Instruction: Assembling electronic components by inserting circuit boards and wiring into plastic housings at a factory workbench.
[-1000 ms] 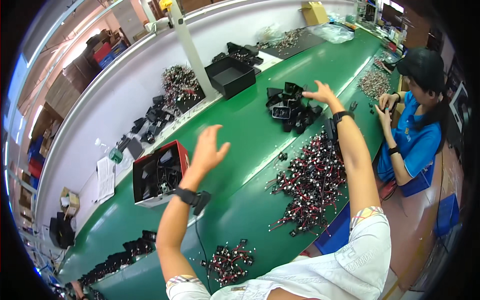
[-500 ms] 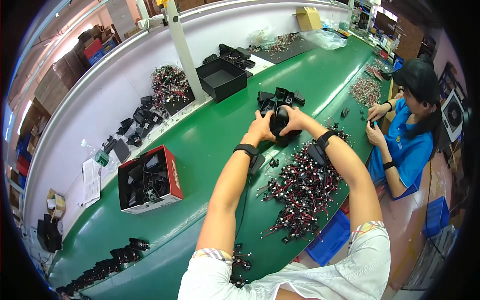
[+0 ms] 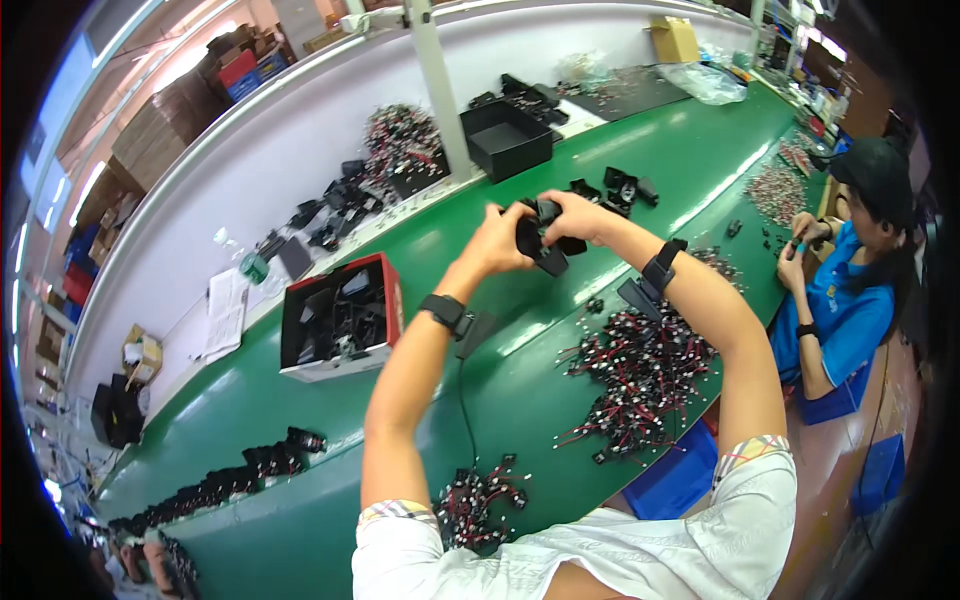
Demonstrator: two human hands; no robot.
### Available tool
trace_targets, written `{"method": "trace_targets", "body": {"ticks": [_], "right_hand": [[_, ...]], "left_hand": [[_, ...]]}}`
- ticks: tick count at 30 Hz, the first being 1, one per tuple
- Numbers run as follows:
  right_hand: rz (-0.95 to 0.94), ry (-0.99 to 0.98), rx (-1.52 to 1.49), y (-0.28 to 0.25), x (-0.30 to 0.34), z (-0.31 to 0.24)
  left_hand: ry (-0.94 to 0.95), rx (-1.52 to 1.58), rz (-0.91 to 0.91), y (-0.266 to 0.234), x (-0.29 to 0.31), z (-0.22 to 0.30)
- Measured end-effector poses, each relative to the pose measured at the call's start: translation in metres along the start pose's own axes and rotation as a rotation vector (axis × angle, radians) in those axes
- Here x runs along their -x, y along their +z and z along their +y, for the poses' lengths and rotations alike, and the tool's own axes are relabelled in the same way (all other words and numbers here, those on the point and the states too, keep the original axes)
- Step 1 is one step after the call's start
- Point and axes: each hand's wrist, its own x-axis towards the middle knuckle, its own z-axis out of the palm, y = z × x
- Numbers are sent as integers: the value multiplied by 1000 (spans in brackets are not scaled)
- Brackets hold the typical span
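My left hand (image 3: pixel 500 242) and my right hand (image 3: pixel 580 220) are both closed around a cluster of black plastic housings (image 3: pixel 543 258) above the green bench. How many parts the cluster has is hidden by my fingers. Just beyond my right hand lie several more black housings (image 3: pixel 622 188). A red and white carton (image 3: pixel 393 300) filled with black plastic parts stands to the left of my left hand. Nearer me, below my right forearm, spreads a big heap of small black parts with red wires (image 3: pixel 640 370).
An open black bin (image 3: pixel 507 140) stands by a white post (image 3: pixel 440 95). A row of black parts (image 3: pixel 225 485) runs along the left, and a smaller wired heap (image 3: pixel 480 505) lies near me. At right sits a co-worker in blue (image 3: pixel 840 310). Blue bins (image 3: pixel 675 480) are below the bench edge.
Both hands have carried the black housings leftward, away from the group on the bench and toward the carton. The whole view has shifted a little to the left.
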Motion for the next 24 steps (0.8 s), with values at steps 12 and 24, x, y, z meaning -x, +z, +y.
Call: {"method": "trace_targets", "body": {"ticks": [12,24], "right_hand": [[-241,-426,44,214,-71,-139],[89,-179,712,-12,-83,-3]], "left_hand": [[-433,-308,164,-173,195,-58],[-200,-314,454,-136,257,-83]]}}
